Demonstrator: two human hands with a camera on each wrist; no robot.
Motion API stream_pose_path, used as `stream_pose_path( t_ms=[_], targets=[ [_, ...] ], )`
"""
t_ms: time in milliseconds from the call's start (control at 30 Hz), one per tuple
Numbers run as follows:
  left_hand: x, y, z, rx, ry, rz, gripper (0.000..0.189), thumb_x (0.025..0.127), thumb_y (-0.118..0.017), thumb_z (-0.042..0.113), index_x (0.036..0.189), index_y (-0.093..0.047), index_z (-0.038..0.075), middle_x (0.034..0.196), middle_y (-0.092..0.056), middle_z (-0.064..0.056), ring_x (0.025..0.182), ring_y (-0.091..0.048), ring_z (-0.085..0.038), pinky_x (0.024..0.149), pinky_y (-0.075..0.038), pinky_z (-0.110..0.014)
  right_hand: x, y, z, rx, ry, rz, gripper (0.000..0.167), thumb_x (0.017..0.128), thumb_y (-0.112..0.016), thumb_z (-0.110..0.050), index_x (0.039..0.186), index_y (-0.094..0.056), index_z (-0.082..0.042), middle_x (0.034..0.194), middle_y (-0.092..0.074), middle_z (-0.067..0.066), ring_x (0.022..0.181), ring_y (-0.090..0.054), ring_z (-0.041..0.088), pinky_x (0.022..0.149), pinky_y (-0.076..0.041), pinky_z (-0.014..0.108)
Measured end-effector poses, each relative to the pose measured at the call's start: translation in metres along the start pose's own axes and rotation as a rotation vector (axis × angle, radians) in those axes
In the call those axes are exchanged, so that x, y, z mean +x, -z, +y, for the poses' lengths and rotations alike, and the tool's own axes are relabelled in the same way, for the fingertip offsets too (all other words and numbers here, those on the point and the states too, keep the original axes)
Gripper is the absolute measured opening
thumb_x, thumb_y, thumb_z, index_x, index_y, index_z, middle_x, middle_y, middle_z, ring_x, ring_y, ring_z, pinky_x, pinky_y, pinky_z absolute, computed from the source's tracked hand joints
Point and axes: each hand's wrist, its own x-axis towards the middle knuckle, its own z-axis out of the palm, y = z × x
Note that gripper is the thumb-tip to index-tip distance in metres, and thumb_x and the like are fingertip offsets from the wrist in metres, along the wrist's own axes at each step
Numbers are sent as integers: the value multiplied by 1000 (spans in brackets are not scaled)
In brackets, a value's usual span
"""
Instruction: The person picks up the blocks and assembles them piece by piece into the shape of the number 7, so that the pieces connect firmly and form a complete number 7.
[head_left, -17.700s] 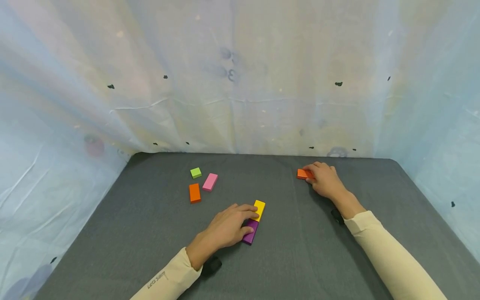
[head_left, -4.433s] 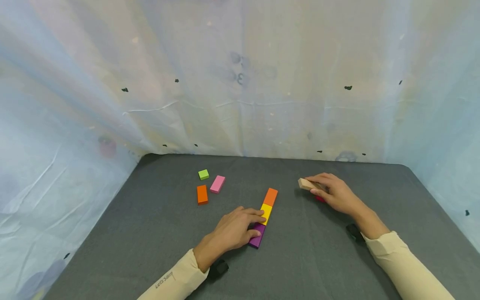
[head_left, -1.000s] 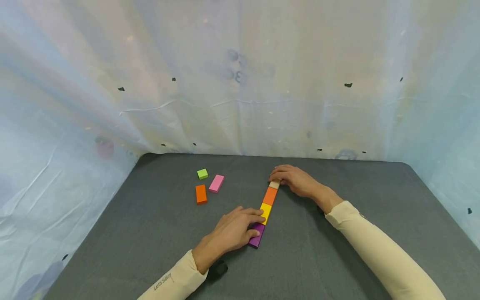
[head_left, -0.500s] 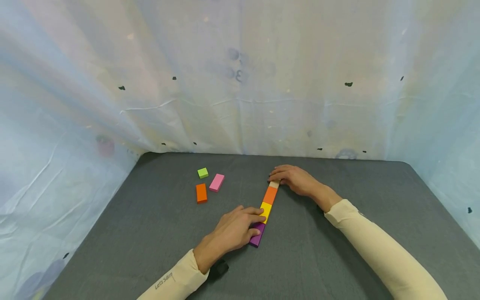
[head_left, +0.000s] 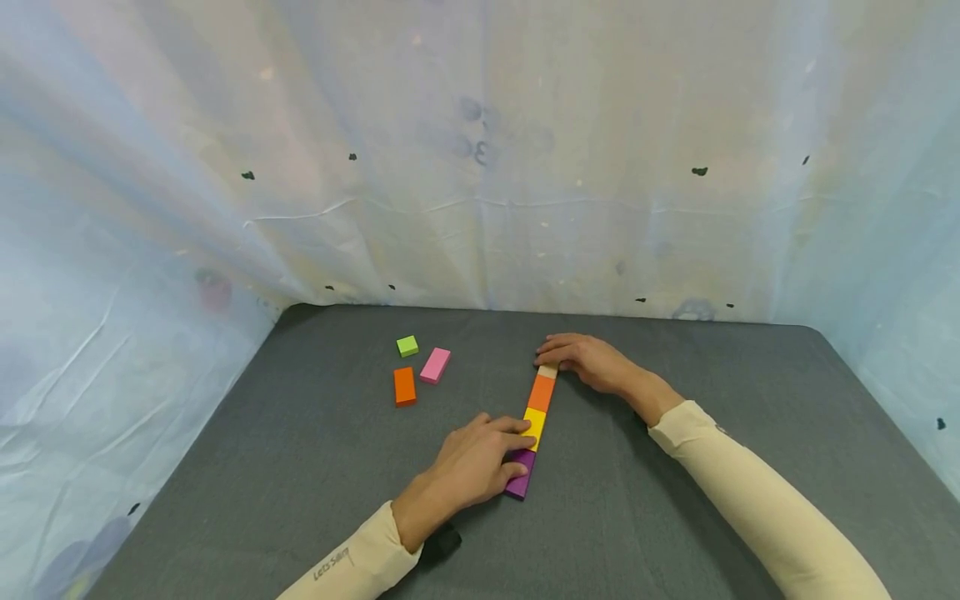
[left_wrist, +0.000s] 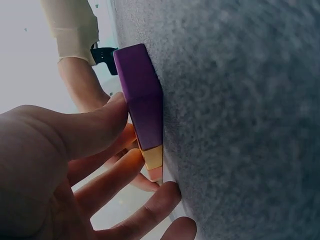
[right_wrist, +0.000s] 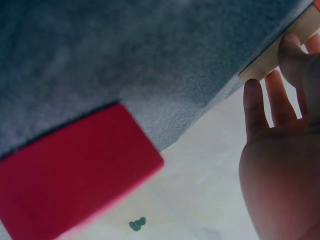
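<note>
A row of wooden blocks lies end to end on the dark cloth: purple [head_left: 519, 485], yellow [head_left: 534, 422], orange [head_left: 542, 393] and plain wood [head_left: 549, 372] at the far end. My left hand [head_left: 472, 462] rests on the near half, thumb on the purple block and fingertips on the yellow one. At the far end my right hand [head_left: 596, 362] pinches the plain block, its thumb on the side that faces the right wrist camera. A red block [right_wrist: 85, 170] lies close to that camera; in the head view my right arm hides it.
Left of the row lie a lime green block [head_left: 407, 346], a pink block [head_left: 435, 366] and another orange block [head_left: 404, 387]. A pale printed curtain [head_left: 570, 208] hangs behind the grey-covered table [head_left: 300, 467] and along its sides.
Since the earliest frames, the orange and then the plain block have joined the row, brought from the right by my right hand. In the last half second, the row's near end has shifted slightly right.
</note>
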Motion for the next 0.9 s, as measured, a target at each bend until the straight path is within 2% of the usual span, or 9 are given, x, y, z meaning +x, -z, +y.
stream_pose_path(
  t_ms=[500, 767, 900],
  targets=[
    [0, -1, -2, -13, 2, 7, 37, 93, -70, 34, 130, -67, 31, 144, -56, 12, 112, -54, -17, 86, -54, -39, 0, 0, -1, 4, -9, -12, 41, 95, -58, 7, 128, -68, -13, 138, -62, 9, 138, -48, 34, 109, -42, 55],
    [0, 0, 0, -19, 13, 17, 37, 93, -70, 36, 129, -67, 32, 143, -56, 13, 110, -54, -15, 85, -53, -38, 0, 3, -4, -39, 26, 14, 41, 95, -59, 6, 130, -67, -12, 139, -61, 13, 135, -50, 35, 107, -44, 55],
    [-1, 0, 0, -21, 16, 17, 37, 92, -70, 35, 129, -68, 32, 143, -56, 13, 110, -54, -15, 84, -53, -38, -2, 4, -5, -68, -3, 46, 46, 92, -64, 4, 135, -63, -13, 140, -59, 12, 132, -53, 34, 105, -47, 53]
  ],
)
